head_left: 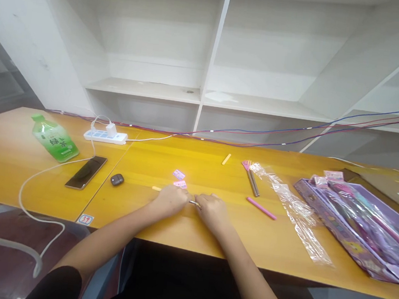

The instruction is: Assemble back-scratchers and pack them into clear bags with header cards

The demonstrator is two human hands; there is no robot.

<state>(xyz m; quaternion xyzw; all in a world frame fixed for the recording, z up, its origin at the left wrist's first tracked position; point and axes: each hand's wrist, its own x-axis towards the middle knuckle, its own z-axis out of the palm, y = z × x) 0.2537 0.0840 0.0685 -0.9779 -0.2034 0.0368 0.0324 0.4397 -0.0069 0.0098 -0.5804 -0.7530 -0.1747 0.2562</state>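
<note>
Both my hands are closed near the desk's front edge, on one thin metal rod (193,202). My left hand (172,200) wraps round its left part, and a yellow end (156,188) sticks out beyond that fist. Fingers of my right hand (211,209) curl over the right end, where a small yellowish bit shows. Most of the rod is hidden in the hands. Two small pink labels (179,175) lie just behind the left hand. To the right are a pink tube (261,208) and back scratchers (251,179) with pink and yellow claws. Farther back lies a short yellow tube (226,159).
Crumpled clear plastic wrappers (294,210) and a purple box (349,239) of wrapped items are on the right. On the left are a green bottle (55,139), a phone (86,172), a dark earbud case (116,179) and a power strip (105,136). Cables run along the back.
</note>
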